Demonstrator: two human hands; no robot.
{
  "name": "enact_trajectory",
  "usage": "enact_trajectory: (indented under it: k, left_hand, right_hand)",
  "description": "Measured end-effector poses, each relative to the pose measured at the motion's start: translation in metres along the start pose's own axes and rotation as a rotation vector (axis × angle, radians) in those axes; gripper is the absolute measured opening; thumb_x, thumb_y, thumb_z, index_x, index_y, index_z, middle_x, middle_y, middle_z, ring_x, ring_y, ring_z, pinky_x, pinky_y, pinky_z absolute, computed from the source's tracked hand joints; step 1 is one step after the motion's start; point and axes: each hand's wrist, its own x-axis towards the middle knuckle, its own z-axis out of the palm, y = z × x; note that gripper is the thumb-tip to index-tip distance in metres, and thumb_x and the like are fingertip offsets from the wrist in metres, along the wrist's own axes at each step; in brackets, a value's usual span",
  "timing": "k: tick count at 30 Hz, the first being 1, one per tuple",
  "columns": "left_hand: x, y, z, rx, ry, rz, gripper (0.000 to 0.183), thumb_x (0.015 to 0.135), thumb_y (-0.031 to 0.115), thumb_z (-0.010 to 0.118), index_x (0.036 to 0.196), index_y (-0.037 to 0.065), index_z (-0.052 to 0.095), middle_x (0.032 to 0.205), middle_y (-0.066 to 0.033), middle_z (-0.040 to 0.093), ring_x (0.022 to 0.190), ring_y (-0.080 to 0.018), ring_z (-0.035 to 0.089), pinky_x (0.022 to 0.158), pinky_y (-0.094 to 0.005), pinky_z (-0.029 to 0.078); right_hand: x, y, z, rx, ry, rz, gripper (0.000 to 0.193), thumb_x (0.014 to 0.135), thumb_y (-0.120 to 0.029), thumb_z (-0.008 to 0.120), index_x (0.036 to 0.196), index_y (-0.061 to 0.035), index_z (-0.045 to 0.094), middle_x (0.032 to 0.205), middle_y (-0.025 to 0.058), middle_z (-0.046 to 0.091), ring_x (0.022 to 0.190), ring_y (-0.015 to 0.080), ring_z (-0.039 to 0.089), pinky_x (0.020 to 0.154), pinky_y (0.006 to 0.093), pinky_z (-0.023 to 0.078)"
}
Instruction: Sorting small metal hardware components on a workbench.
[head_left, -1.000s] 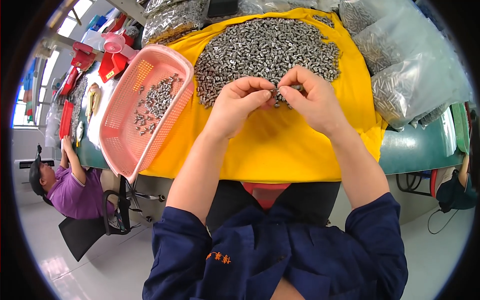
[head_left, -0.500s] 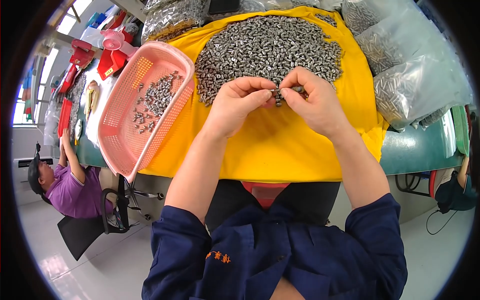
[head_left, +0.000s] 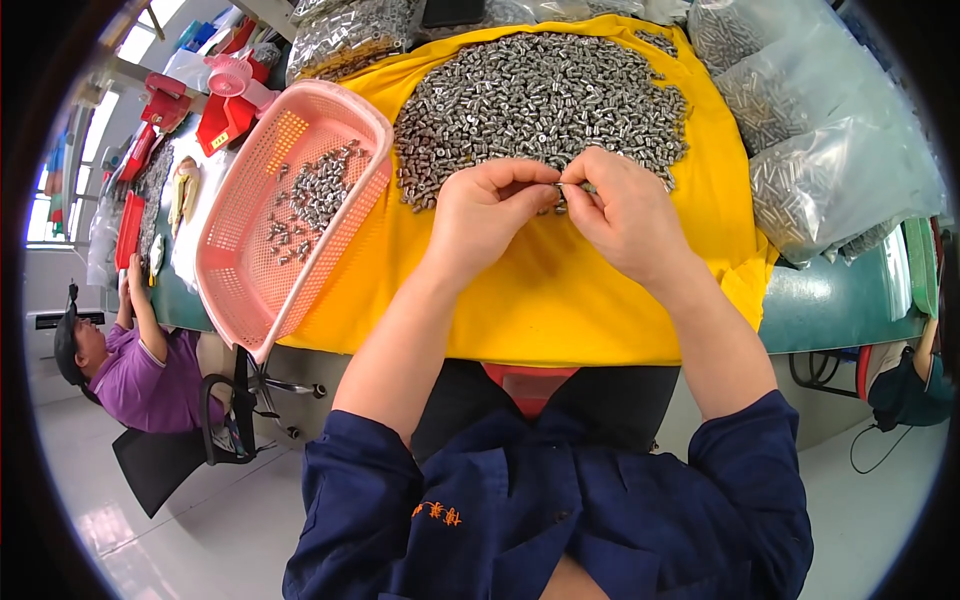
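Upper centre of the frame, left hand (head_left: pixel 482 218) and right hand (head_left: pixel 630 215) meet, fingertips nearly closed, pinching one tiny part (head_left: pixel 561 185) between them! Metal pieces (head_left: pixel 540 100) heap just above.

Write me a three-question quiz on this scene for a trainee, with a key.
1. True or false: the pink basket holds some small metal pieces.
2. Which colour is the cloth under the large metal pile: (a) green, (b) yellow, (c) white?
3. Are the fingertips of the left hand and right hand close together or far apart?

Key: 1 true; 2 b; 3 close together.
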Motion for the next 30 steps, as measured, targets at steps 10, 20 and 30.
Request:
enact_trajectory:
  k: [10, 20, 30]
  left_hand:
    - [0.001, -0.002, 0.002, 0.129, 0.049, 0.119, 0.012, 0.077, 0.000, 0.059, 0.088, 0.000, 0.063, 0.076, -0.0036, 0.064, 0.069, -0.0072, 0.058, 0.063, -0.0197, 0.047]
    - [0.002, 0.000, -0.004, 0.372, 0.054, 0.136, 0.016, 0.079, 0.002, 0.057, 0.095, 0.001, 0.061, 0.083, -0.0045, 0.063, 0.072, -0.0073, 0.058, 0.063, -0.0201, 0.046]
    - [0.001, 0.000, -0.009, -0.446, -0.061, -0.119, 0.014, 0.083, 0.003, 0.054, 0.096, 0.002, 0.057, 0.085, -0.0045, 0.061, 0.078, -0.0130, 0.058, 0.070, -0.0238, 0.047]
  right_hand:
    - [-0.001, 0.005, 0.002, 0.112, 0.040, 0.122, 0.007, 0.077, -0.007, 0.052, 0.078, -0.0029, 0.047, 0.066, 0.0125, 0.055, 0.061, 0.0319, 0.054, 0.054, 0.0388, 0.042]
    - [0.001, 0.007, -0.002, 0.261, 0.091, 0.255, 0.005, 0.077, -0.007, 0.054, 0.079, -0.0034, 0.051, 0.063, 0.0078, 0.055, 0.052, 0.0176, 0.052, 0.049, 0.0278, 0.040]
    - [0.002, 0.000, -0.001, 0.391, 0.056, 0.265, 0.005, 0.079, -0.007, 0.054, 0.080, -0.0020, 0.052, 0.066, 0.0035, 0.055, 0.055, 0.0091, 0.050, 0.050, 0.0235, 0.040]
